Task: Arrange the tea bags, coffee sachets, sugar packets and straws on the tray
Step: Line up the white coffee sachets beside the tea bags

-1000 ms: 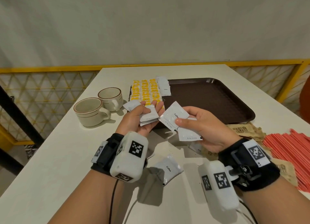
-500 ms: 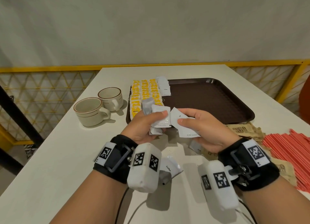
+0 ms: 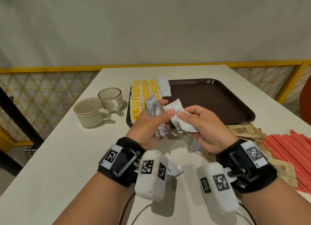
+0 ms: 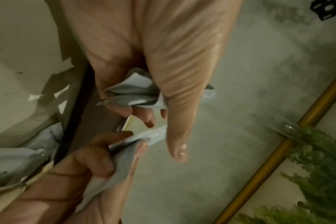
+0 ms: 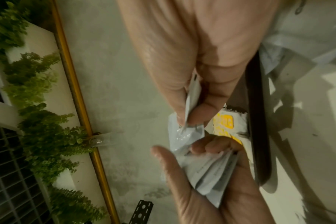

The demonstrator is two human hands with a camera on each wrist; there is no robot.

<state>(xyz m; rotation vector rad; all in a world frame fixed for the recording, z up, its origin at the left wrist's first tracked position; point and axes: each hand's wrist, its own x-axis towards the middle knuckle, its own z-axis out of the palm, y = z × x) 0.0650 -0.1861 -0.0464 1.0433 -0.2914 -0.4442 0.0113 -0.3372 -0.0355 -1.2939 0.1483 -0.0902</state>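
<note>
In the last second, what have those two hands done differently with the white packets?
The left hand turned its bundle of coffee sachets upright and moved right, closing on the right hand, whose pinched sachets now meet the bundle. Nothing was let go. The tray, tea bags, cups and straws stayed put.

Wall: plain grey-white plaster wall [image 3: 151, 26] fills twelve o'clock.
Railing: yellow lattice railing [image 3: 42, 90] runs nine to three o'clock.
Counter: white counter [image 3: 50, 165], softly lit.
Greenery: leafy plants [image 5: 38, 121] beyond the railing.
</note>
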